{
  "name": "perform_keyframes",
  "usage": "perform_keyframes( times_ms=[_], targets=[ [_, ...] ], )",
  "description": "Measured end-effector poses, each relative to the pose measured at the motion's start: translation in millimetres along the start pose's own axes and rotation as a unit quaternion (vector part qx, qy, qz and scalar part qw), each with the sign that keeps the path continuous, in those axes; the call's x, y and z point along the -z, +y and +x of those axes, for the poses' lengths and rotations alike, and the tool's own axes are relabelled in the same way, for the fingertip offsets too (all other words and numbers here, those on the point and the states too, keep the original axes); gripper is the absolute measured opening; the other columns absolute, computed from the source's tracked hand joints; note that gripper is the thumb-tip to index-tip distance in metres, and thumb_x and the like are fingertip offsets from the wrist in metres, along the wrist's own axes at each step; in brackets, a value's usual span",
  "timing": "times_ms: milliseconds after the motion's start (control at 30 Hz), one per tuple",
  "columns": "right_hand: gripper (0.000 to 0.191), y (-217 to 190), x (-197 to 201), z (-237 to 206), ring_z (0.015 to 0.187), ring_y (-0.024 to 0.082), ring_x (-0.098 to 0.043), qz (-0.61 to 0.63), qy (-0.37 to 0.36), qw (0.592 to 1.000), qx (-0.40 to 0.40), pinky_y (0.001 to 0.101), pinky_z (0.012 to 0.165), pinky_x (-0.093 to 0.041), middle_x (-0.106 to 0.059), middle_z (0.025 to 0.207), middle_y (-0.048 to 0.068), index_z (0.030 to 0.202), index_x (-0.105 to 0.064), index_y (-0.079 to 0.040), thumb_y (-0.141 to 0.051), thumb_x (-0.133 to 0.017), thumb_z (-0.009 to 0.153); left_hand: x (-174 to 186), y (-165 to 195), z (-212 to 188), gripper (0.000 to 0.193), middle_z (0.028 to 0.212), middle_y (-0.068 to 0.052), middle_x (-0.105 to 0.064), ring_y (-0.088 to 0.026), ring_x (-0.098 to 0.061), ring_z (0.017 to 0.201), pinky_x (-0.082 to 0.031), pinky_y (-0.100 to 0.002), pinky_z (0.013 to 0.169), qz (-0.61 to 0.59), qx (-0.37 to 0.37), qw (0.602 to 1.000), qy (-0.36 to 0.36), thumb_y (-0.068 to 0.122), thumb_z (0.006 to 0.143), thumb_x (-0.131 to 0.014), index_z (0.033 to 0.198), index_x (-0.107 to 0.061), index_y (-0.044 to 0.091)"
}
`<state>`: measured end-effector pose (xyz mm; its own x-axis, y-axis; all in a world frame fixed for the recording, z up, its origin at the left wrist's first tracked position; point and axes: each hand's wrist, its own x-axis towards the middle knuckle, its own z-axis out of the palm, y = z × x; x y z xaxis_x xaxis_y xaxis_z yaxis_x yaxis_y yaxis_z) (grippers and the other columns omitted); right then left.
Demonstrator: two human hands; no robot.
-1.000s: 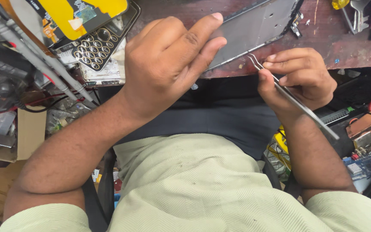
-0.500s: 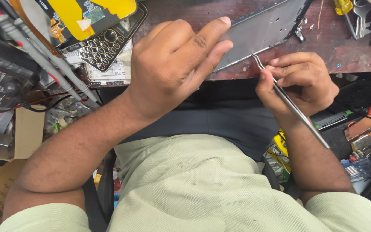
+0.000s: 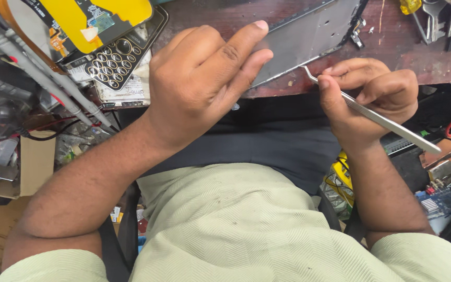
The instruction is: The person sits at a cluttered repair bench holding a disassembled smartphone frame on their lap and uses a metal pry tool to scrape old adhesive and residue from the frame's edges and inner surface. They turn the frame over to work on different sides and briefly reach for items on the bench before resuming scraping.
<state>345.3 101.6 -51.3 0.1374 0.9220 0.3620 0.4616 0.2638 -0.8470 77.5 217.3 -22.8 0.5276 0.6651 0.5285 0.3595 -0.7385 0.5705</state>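
**Metal plate held at bench edge**

The flat grey metal plate [image 3: 309, 39] lies on the scuffed wooden bench [image 3: 408, 52]. The left hand [image 3: 204, 83] rests on the plate's near-left end, fingers loosely curled, gripping nothing visible. The right hand [image 3: 369, 96] pinches slim, curved steel tweezers [image 3: 382, 117] at the plate's near edge.

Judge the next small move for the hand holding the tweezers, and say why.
Probably ease the tweezers tip forward under the metal panel's near edge: the right hand has the bent tip right at that edge, while the left hand rests on the panel, steadying it.
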Motion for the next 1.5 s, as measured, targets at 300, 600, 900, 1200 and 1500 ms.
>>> perform_keyframes(
  times_ms=[300, 600, 900, 1200, 1500],
  targets=[
    [0.053, 2, 4, -3, 0.085, 0.027, -0.075, 0.034, 0.003, 0.999, -0.013, 0.0299, 0.082, -0.059, -0.067, 0.079, 0.014, 0.108, -0.034, -0.009, 0.013, -0.081, 0.1, 0, 0, 1, 0.035, 0.077, -0.003, -0.048, -0.018, -0.05, 0.068, -0.042, -0.034, 0.062, 0.002, -0.001, 1.0, 0.005, 0.015, 0.106, -0.086, 0.136, -0.068, 0.008],
    [0.052, 4, 8, 0, 0.078, 0.028, -0.072, 0.069, -0.016, 0.997, -0.013, 0.0298, 0.074, -0.059, -0.065, 0.073, 0.014, 0.106, -0.034, -0.009, 0.013, -0.08, 0.093, 0, 1, 2, 0.033, 0.081, -0.003, -0.047, -0.019, -0.05, 0.067, -0.042, -0.034, 0.062, 0.001, 0.001, 1.0, 0.008, 0.014, 0.105, -0.085, 0.134, -0.069, 0.008],
    [0.051, 5, 8, 0, 0.076, 0.026, -0.072, 0.11, -0.001, 0.994, -0.024, 0.0314, 0.073, -0.059, -0.064, 0.072, 0.013, 0.101, -0.036, -0.009, 0.013, -0.08, 0.09, 2, 7, 8, 0.033, 0.085, -0.004, -0.053, -0.02, -0.055, 0.071, -0.046, -0.034, 0.065, 0.003, -0.003, 1.0, 0.017, 0.013, 0.103, -0.084, 0.131, -0.067, 0.006],
    [0.046, -14, -15, -7, 0.091, 0.029, -0.075, 0.225, 0.1, 0.965, -0.092, 0.0322, 0.084, -0.057, -0.068, 0.084, 0.016, 0.104, -0.038, -0.01, 0.011, -0.079, 0.102, 4, 14, 10, 0.038, 0.117, -0.008, -0.057, -0.021, -0.067, 0.1, -0.058, -0.03, 0.083, -0.037, 0.009, 0.999, 0.02, 0.016, 0.096, -0.089, 0.129, -0.071, 0.013],
    [0.04, -35, -49, 1, 0.096, 0.027, -0.074, 0.243, 0.073, 0.96, -0.117, 0.0361, 0.091, -0.06, -0.071, 0.089, 0.017, 0.102, -0.04, -0.007, 0.012, -0.075, 0.102, 8, 12, 11, 0.025, 0.122, -0.01, -0.058, -0.025, -0.067, 0.105, -0.057, -0.036, 0.085, -0.019, -0.01, 1.0, -0.017, 0.021, 0.095, -0.086, 0.116, -0.075, 0.013]
  ],
)
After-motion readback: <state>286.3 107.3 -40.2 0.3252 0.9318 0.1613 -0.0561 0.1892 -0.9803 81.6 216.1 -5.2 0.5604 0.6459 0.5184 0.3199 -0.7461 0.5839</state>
